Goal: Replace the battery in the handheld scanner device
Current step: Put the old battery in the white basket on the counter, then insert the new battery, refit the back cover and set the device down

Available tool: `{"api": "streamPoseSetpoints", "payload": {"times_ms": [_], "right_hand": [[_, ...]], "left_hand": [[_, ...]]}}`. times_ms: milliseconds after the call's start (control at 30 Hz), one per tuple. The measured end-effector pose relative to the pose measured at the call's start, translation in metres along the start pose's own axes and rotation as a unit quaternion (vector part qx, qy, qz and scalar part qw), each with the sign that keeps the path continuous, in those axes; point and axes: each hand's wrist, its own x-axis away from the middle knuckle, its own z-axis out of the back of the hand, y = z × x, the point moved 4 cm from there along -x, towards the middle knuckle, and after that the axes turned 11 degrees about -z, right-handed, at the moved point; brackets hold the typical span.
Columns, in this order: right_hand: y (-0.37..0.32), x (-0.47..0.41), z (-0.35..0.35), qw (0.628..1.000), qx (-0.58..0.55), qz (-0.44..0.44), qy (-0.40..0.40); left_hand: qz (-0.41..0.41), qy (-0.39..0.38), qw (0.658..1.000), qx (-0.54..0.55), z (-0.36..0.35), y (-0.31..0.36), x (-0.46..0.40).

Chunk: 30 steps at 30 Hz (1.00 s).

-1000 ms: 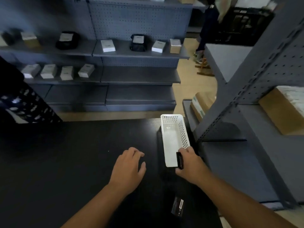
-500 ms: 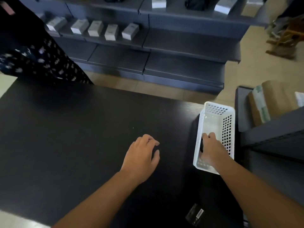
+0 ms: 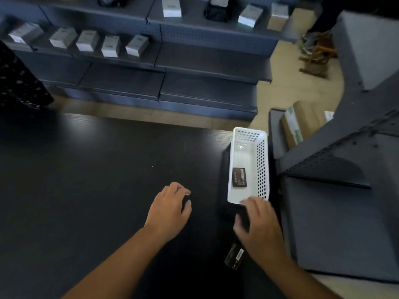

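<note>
Item: white basket (image 3: pixel 262 160) on my black table (image 3: pixel 97 180), one battery (image 3: pixel 239 177) inside. Second battery (image 3: pixel 234 256) nearer me. Right hand (image 3: pixel 260 225) open, empty, blurred, before the basket; left hand (image 3: pixel 169 210) loosely spread left of it.

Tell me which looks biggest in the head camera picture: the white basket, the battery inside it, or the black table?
1. black table
2. white basket
3. battery, lying flat inside the basket and far smaller than it.

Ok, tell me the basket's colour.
White, with perforated walls; the basket shows in the head view.
</note>
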Motion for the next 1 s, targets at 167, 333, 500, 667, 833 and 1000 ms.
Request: {"api": "streamPoseSetpoints", "payload": {"times_ms": [167, 333, 500, 667, 833, 1000], "right_hand": [[0.024, 0.082, -0.056, 0.956, 0.110, -0.035, -0.271], [0.026, 0.088, -0.077, 0.932, 0.119, -0.053, -0.338], [0.021, 0.086, -0.080, 0.935, 0.134, -0.017, -0.328], [-0.015, 0.061, -0.054, 0.930, 0.184, 0.068, -0.311], [-0.089, 0.028, -0.032, 0.929, 0.169, 0.160, -0.288], [-0.189, 0.017, -0.019, 0.926, 0.140, 0.237, -0.259]], "left_hand": [[0.004, -0.006, 1.000, 0.013, -0.004, 0.001, 0.020], [0.021, -0.026, 0.999, 0.012, -0.005, -0.013, 0.048], [0.044, -0.032, 0.999, -0.004, 0.005, -0.036, 0.076], [0.058, -0.023, 0.998, -0.030, 0.037, -0.048, 0.099], [0.082, 0.010, 0.994, -0.068, 0.086, -0.061, 0.127], [0.115, 0.037, 0.988, -0.095, 0.125, -0.090, 0.166]]}}
